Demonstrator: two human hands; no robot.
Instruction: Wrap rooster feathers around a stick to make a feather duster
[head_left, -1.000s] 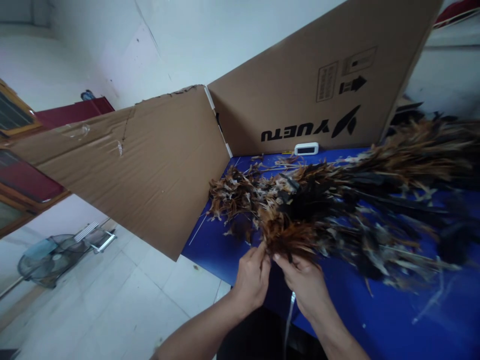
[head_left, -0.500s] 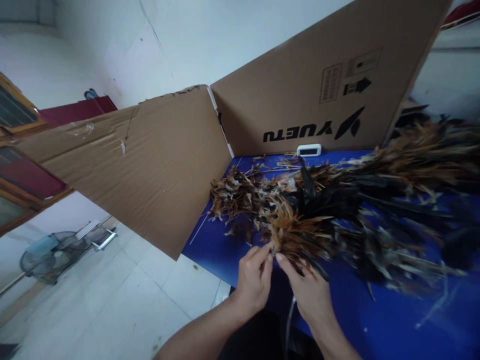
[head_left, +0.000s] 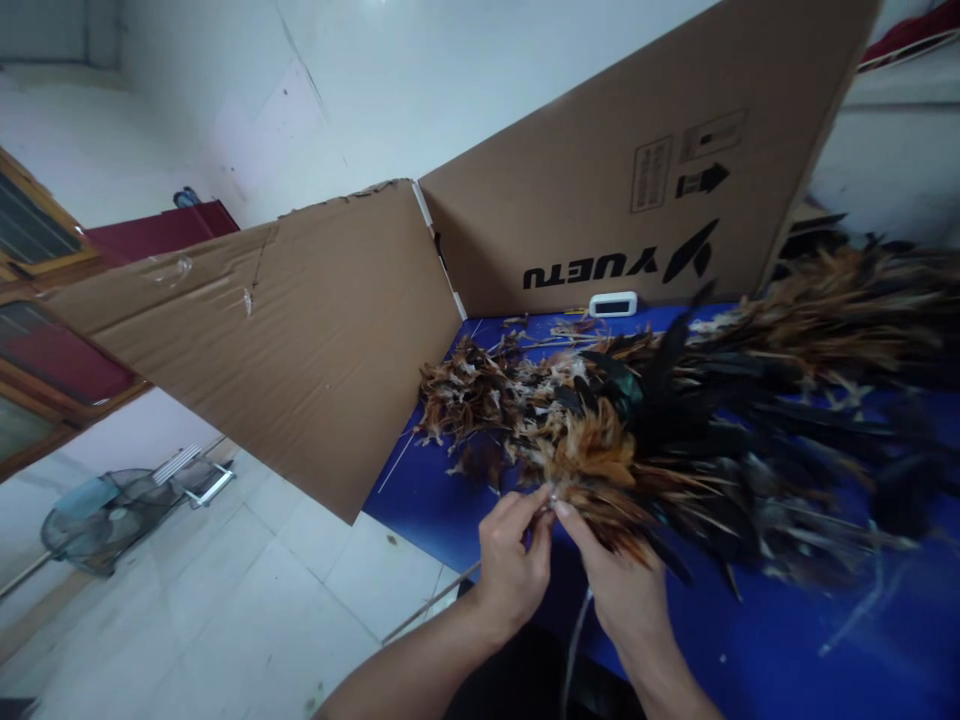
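Note:
Brown and black feathers fan out from a feather duster (head_left: pixel 600 470) at the table's near edge. My left hand (head_left: pixel 514 555) pinches the base of these feathers with thumb and fingers closed. A thin stick (head_left: pixel 431 603) juts out to the left behind that hand. My right hand (head_left: pixel 622 590) wraps round the feathers from the near side, its thumb meeting the left fingertips at the base. Between the hands, a narrow pale strip (head_left: pixel 576 640) hangs below the table edge. The fingers hide the exact point of grip.
Loose brown feathers (head_left: pixel 469 390) are heaped on the blue tabletop (head_left: pixel 772 640). Another long feathered bundle (head_left: pixel 847 300) lies at the right. Cardboard panels (head_left: pixel 322 350) stand behind, with a small white device (head_left: pixel 613 304) at their foot. A fan (head_left: pixel 112 515) lies on the tiled floor.
The feathers in my hands have turned, with dark long ones swinging upward and more brown ones showing. The stick now shows at the left of my left hand. Both hands stay nearly in place.

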